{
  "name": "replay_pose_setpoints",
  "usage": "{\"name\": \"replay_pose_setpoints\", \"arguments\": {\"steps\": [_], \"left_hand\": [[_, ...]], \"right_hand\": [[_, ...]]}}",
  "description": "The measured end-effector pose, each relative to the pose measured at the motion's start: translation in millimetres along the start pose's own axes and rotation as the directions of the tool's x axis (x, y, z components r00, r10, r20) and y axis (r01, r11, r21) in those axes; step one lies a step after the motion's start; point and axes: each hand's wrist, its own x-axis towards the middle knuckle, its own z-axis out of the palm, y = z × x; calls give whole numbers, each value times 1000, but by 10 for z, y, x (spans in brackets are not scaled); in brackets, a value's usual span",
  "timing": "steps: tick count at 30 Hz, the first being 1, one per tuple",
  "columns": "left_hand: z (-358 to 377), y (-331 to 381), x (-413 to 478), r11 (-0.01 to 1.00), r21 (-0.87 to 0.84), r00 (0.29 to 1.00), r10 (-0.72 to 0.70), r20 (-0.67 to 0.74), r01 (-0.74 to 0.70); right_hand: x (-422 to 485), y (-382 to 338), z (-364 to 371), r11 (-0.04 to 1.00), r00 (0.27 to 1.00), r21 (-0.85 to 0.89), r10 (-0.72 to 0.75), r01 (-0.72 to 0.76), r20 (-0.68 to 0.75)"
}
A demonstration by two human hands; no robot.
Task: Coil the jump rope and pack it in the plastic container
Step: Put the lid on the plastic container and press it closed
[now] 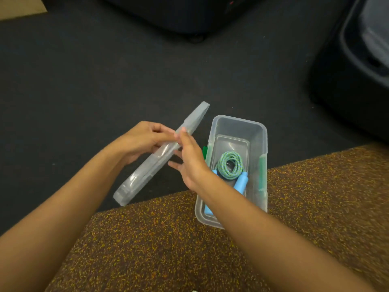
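Note:
A clear plastic container (pixel 239 124) with green side latches stands open on the floor, right of centre. Inside it lies the coiled green-and-white jump rope (pixel 229 167) with its two light-blue handles (pixel 241 182); my right forearm covers part of them. The clear lid (pixel 160 157) is held tilted on edge above the floor, just left of the container. My left hand (pixel 143 140) grips the lid's upper long edge. My right hand (pixel 189 163) touches the lid's other side, thumb on the edge and fingers spread beneath.
The container straddles a dark grey carpet (pixel 84 81) and a brown speckled mat (pixel 168 249) nearer me. A dark piece of furniture (pixel 185 15) stands at the far middle, and a dark bin (pixel 362 66) at the right.

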Motion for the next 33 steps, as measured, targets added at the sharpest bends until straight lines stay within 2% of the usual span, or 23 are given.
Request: {"name": "replay_pose_setpoints", "arguments": {"steps": [3,5,7,9,11,14,16,18,20,21,22,27,30,33], "left_hand": [[259,109,33,986,133,985,121,-124,-105],[411,177,28,980,127,982,168,-89,-156],[558,243,-10,985,48,986,165,-10,-165],[665,303,-42,983,-18,983,182,7,-182],[703,328,-38,966,-16,964,254,-83,-256],[639,311,30,933,169,879,356,-317,-317],[619,256,77,943,224,871,316,-377,-245],[665,172,113,981,134,926,178,-334,-140],[773,104,101,990,-104,975,71,-211,-94],[846,82,76,978,-186,985,66,-158,-96],[905,50,66,977,-182,986,86,-145,-112],[1068,-93,83,979,151,956,172,-239,-139],[1130,-150,74,943,286,931,246,-269,-167],[1156,-215,104,909,378,923,285,-258,-175]], "right_hand": [[-58,-150,-86,991,998,111,-69,68,5],[-103,-237,-187,974,992,186,-121,126,-40],[-140,-296,-328,967,982,174,-176,186,-74],[-201,-368,-491,962,970,133,-232,240,-69],[-292,-478,-676,957,966,129,-255,260,-51],[-391,-637,-1025,949,967,184,-253,256,-43],[-430,-687,-1274,948,970,202,-238,244,-55],[-460,-687,-1483,955,974,192,-214,224,-70],[-464,-644,-1648,967,975,135,-204,215,-90],[-468,-617,-1709,972,972,87,-208,218,-104],[-468,-588,-1765,974,968,33,-219,225,-126],[-440,-409,-1822,937,905,-270,-301,222,-299],[-173,-126,-1965,827,859,-544,-377,143,-347],[-276,-139,-1802,783,860,-616,-369,85,-351]]}}
